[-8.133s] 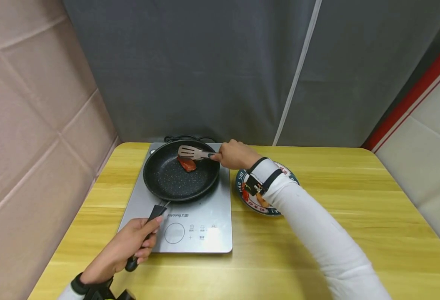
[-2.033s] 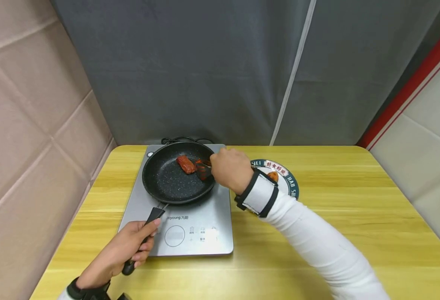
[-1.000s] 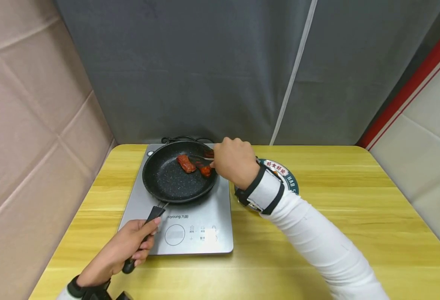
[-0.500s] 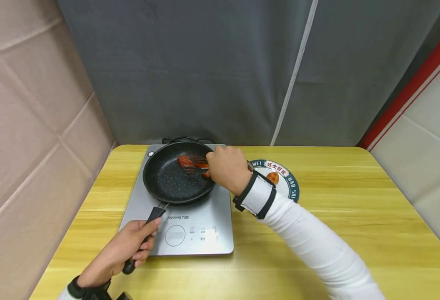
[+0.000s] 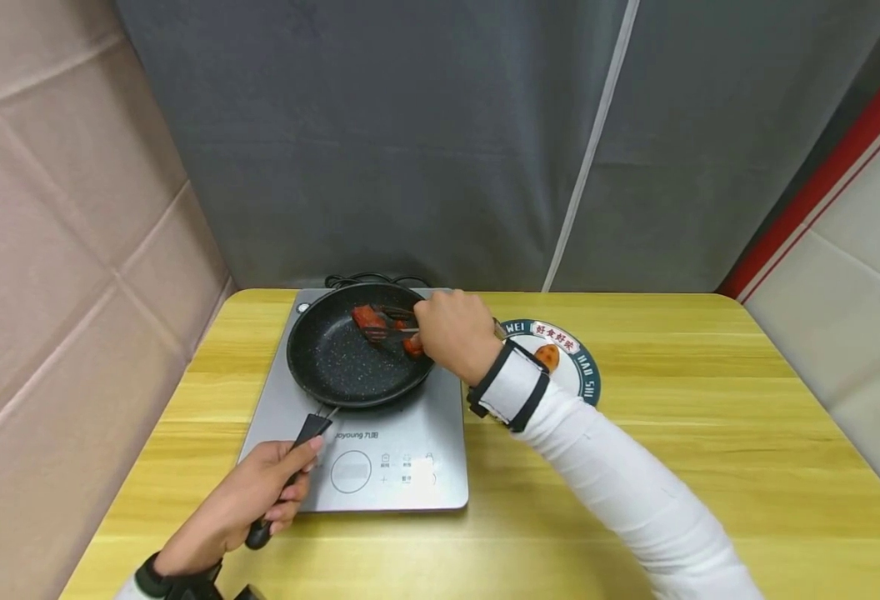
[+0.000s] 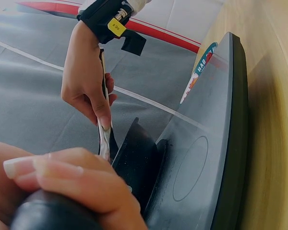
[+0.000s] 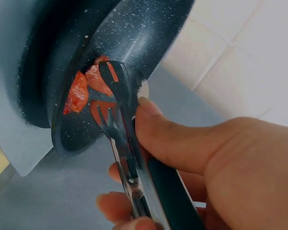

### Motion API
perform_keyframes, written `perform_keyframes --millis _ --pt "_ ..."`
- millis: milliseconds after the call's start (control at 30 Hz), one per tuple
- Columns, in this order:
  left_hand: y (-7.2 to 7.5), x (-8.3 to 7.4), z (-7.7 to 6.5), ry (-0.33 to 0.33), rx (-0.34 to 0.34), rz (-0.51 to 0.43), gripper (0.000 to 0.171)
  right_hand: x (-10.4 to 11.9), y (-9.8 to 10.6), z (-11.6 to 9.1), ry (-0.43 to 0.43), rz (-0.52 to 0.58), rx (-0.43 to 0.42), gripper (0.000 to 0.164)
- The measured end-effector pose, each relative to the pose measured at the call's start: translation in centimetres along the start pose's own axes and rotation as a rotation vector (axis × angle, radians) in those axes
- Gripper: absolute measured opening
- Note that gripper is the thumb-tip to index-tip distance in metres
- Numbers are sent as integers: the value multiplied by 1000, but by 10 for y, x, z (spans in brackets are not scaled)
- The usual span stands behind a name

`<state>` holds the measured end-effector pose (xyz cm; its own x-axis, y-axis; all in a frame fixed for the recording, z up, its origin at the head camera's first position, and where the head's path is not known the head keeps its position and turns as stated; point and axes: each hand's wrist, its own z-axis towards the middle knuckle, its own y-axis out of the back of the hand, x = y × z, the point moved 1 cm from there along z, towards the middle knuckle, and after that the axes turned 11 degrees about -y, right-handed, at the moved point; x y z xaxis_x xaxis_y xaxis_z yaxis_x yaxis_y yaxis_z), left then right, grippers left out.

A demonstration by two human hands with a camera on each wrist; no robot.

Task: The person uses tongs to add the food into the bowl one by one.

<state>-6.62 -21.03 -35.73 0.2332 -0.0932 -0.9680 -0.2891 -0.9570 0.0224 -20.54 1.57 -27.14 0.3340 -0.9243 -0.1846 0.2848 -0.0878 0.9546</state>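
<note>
My left hand [image 5: 269, 482] grips the black handle [image 5: 312, 427] of a speckled frying pan [image 5: 350, 367]. With my right hand [image 5: 455, 332] I hold food tongs [image 7: 168, 191], thumb along one arm, fingers curled round the other. The slotted tong heads stand apart, low inside the pan. They overlap a red piece of meat [image 5: 365, 317] in the head view. A second reddish piece [image 5: 412, 345] lies at the pan's right side, partly behind the tongs. In the right wrist view, two meat pieces [image 7: 77, 94] lie beside the tong heads. I cannot tell whether the tongs pinch meat.
The pan sits on a silver induction cooktop [image 5: 432, 417] on a wooden table [image 5: 680, 400]. Right of it, a patterned plate [image 5: 587, 367] holds an orange-brown food piece [image 5: 548, 357], partly hidden by my right wrist. A black cord [image 5: 368, 276] lies behind, before a grey curtain [image 5: 380, 167].
Eight seconds ago one meat piece showed in the pan; now a second lies at its right. Lately the tongs have moved left over the first piece, nudging it slightly left. My left hand stays put.
</note>
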Motion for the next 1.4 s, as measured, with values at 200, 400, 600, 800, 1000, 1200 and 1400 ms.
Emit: perform_keyframes --millis 200,400,600,800,1000,1200,1400 --pt "0 -1 0 4 1 10 42 -15 10 -4 -53 68 9 35" --pt "0 0 1 11 2 6 42 -42 21 -15 -113 94 11 39" --pt "1 -1 1 18 10 26 44 -74 23 -35 -203 161 16 43" --pt "2 0 1 24 21 27 44 -94 16 -56 -250 170 35 40" --pt "1 1 1 22 24 26 43 -115 3 -83 -274 156 79 42" --pt "2 1 1 13 25 44 43 -142 -11 -108 -291 140 118 42" --pt "2 1 2 15 29 50 43 -165 -25 -131 -312 120 164 38"
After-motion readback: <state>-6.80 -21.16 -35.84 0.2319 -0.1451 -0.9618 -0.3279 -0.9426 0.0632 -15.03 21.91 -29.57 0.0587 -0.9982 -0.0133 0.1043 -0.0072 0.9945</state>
